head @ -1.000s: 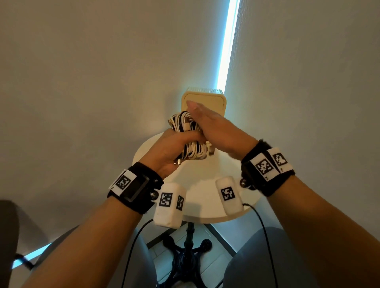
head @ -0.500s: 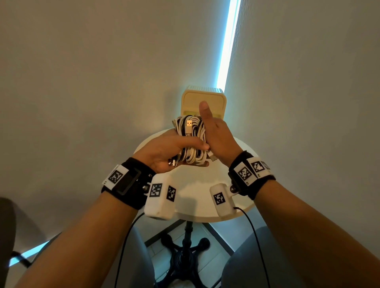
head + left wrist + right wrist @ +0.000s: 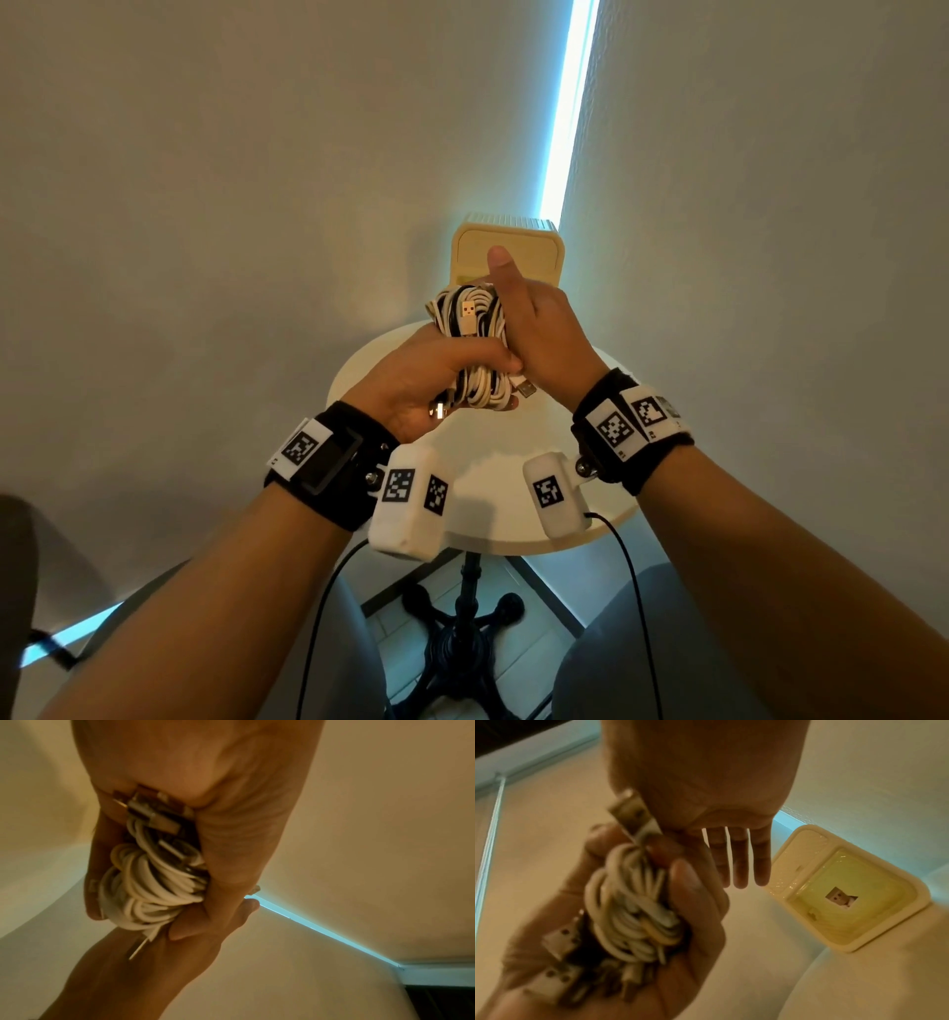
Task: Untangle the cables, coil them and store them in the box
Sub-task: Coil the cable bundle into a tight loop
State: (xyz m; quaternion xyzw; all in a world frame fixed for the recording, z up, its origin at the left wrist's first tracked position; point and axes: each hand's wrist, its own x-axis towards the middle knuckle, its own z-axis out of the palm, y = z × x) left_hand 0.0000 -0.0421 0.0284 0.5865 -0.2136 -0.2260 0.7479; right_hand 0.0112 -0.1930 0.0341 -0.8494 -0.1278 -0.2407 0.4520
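— Above the round counter [image 3: 493, 519], what did each camera give you?

— From the head view, the left hand [image 3: 421, 383] held a bundle of cables [image 3: 470, 354] upright in front of the box [image 3: 508, 252], white loops with dark ones among them and a plug facing the camera. That view hid the inside of the box. The right wrist view looked straight down into it: an open, cream-coloured box [image 3: 844, 890] with a small light piece lying on its yellowish floor; I could not tell what it was.

— And the left wrist camera?

— It showed the underside of the bundle [image 3: 151, 882], with several metal plugs sticking out at both ends.

— Where did the cables sit in the grip?

— Across the left palm [image 3: 680, 953], fingers curled round the middle of the coils and the thumb closed over the front. The bundle was off the counter, nearer the person than the box.

— The right hand [image 3: 544, 334]?

— It stood edge-on against the right side of the bundle, touching it, thumb pointing up toward the box. In its own wrist view its fingers [image 3: 739, 858] were straight and slightly spread, holding nothing.
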